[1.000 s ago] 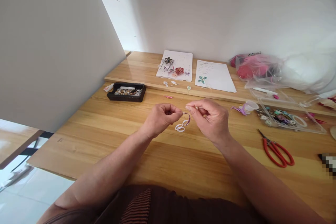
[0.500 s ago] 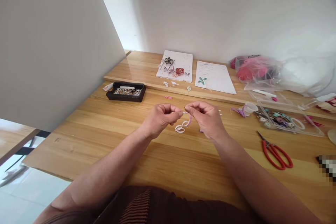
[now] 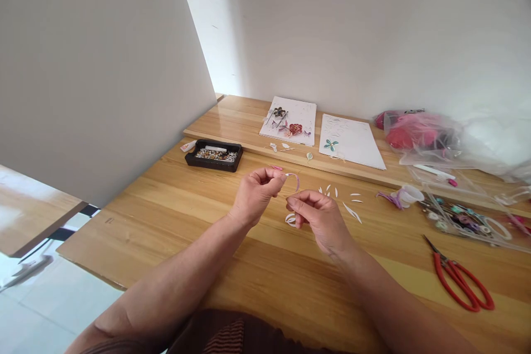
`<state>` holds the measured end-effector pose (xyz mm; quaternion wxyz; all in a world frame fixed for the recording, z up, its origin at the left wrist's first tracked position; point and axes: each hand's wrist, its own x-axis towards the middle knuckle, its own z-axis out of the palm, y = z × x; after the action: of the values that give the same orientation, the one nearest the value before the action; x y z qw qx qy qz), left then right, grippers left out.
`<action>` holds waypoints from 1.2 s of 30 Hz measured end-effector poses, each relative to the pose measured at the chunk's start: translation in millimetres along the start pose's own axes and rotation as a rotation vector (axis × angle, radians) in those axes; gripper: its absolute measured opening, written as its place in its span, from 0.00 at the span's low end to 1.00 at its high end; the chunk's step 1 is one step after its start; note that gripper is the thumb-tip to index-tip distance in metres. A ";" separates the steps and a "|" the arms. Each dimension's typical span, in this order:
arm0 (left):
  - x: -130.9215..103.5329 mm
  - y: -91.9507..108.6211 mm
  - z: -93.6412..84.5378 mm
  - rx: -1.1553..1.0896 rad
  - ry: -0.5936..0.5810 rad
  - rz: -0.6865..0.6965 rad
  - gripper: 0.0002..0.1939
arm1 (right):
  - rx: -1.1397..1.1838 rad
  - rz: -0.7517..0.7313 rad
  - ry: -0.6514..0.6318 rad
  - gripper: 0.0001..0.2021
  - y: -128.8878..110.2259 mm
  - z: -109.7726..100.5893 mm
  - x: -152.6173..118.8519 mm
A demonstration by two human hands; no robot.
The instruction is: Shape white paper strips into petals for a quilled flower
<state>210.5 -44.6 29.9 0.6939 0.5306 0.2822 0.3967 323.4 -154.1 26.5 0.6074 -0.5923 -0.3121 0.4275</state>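
Note:
My left hand (image 3: 255,199) is closed in a pinch on one end of a thin curved strip (image 3: 297,181), part white and part purple, perhaps thread-wrapped. The strip arcs down toward my right hand (image 3: 321,218), whose thumb and finger are pressed together just below it. What sits between those fingertips is too small to make out. Under the right fingers, white leaf-shaped outlines (image 3: 291,220) show, partly hidden by the hand. Several slim white petal-shaped pieces (image 3: 352,212) lie on the table to the right.
A black tray of beads (image 3: 213,165) stands at the left. Red-handled scissors (image 3: 460,279) lie at the right, near a small cup with purple thread (image 3: 410,195) and a clear box of trinkets (image 3: 460,218). Paper sheets (image 3: 357,146) rest on the raised back ledge (image 3: 244,135).
My right hand has moved down and away from the left fingertips. The purple part of the strip now shows between the hands. The view has shifted, and petal-shaped pieces have come into sight.

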 end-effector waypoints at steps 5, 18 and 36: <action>0.4 1.8 0.1 0.084 0.043 0.026 0.11 | -0.138 -0.013 -0.020 0.13 -1.6 4.5 -5.9; -5.1 10.6 -2.3 0.409 -0.244 -0.051 0.11 | -0.785 -0.703 0.210 0.04 -31.8 -16.6 -17.5; -0.6 6.5 -1.4 0.079 -0.132 -0.035 0.13 | 0.109 0.067 -0.007 0.14 0.4 -9.8 8.2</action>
<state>207.4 -43.6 35.7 0.6962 0.5776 0.2607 0.3371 335.6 -151.3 24.1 0.6230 -0.5670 -0.2707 0.4660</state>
